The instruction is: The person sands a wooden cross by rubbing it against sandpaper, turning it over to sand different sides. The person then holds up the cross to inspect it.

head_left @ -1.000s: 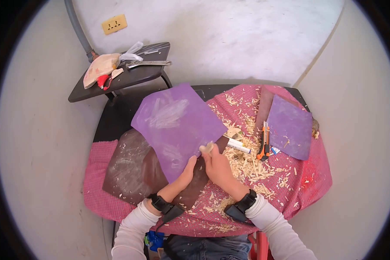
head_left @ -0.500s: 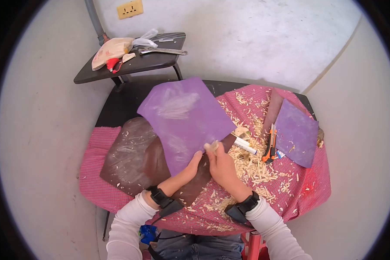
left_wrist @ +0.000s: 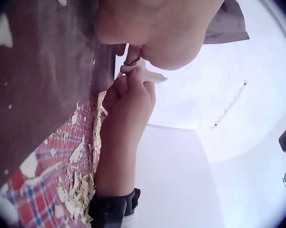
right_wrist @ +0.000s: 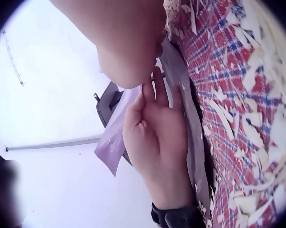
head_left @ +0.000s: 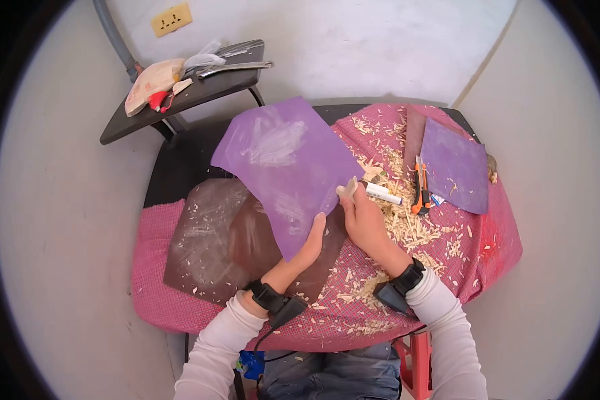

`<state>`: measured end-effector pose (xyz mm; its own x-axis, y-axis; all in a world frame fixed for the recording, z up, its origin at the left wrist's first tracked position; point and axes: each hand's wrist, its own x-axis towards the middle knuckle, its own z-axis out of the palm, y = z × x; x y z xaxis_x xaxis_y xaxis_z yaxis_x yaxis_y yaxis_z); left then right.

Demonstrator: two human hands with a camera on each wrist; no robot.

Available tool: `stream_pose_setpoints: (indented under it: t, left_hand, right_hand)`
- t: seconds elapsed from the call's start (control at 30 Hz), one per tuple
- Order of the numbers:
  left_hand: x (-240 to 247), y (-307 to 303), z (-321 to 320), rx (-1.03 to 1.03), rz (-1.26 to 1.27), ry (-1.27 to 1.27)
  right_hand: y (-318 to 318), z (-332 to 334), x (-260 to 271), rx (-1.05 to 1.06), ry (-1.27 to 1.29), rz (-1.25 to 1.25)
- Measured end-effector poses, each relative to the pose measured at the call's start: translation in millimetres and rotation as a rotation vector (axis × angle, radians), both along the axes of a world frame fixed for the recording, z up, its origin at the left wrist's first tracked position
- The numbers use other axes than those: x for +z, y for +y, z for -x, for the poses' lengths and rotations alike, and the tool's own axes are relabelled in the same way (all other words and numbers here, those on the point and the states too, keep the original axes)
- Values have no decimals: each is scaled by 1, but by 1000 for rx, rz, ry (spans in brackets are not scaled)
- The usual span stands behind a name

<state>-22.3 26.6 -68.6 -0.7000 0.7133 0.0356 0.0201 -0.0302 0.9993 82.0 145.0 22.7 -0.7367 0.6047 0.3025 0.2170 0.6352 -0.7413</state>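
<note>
A purple sheet (head_left: 300, 160) with whitish smears is held raised in the head view. My left hand (head_left: 305, 250) grips its lower edge, thumb on top; the right wrist view shows this hand's (right_wrist: 159, 135) fingers extended below the sheet (right_wrist: 113, 142). At the sheet's right-hand edge, my right hand (head_left: 368, 223) pinches a small pale piece (head_left: 348, 189), seen also in the left wrist view as a pale piece (left_wrist: 154, 76) at the fingertips. Whether the piece touches the sheet is unclear. Brown sheets (head_left: 203, 250) lie beneath and to the left.
Wood shavings (head_left: 407, 223) litter the pink checked cloth (head_left: 157, 267). White markers (head_left: 383, 194), an orange cutter (head_left: 420, 187) and another purple sheet (head_left: 453, 167) lie at right. On a small black stand (head_left: 210, 90) at the back left are a wrench (head_left: 237, 68) and a bag (head_left: 155, 83).
Both hands and the raised sheet appear further right and slightly higher over the cloth, still gripping the same things. The camera view has also shifted.
</note>
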Motion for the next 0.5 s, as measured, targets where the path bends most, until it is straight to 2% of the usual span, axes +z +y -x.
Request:
stream_pose_setpoints:
  t: [0.03, 0.13, 0.17, 0.27, 0.3, 0.4, 0.5]
  left_hand:
    - [3, -1, -3, 15, 4, 58]
    - [23, -8, -4, -103, 14, -237]
    - [30, -7, -5, -121, 15, -288]
    - [40, -2, -10, -135, 14, -303]
    - [41, -2, -13, -129, 15, -289]
    - [42, -3, -16, -100, 13, -253]
    - [48, -5, -17, -102, 13, -250]
  right_hand:
    - [0, 0, -1, -6, 33, -21]
    - [-14, -7, 12, 92, -58, 11]
    - [-15, -10, 10, 265, -52, -114]
    - [-15, -10, 8, 194, -46, -49]
    - [-11, -10, 4, 99, -29, -96]
    - [5, -5, -6, 46, 17, -82]
    - [-8, -7, -2, 170, 14, -52]
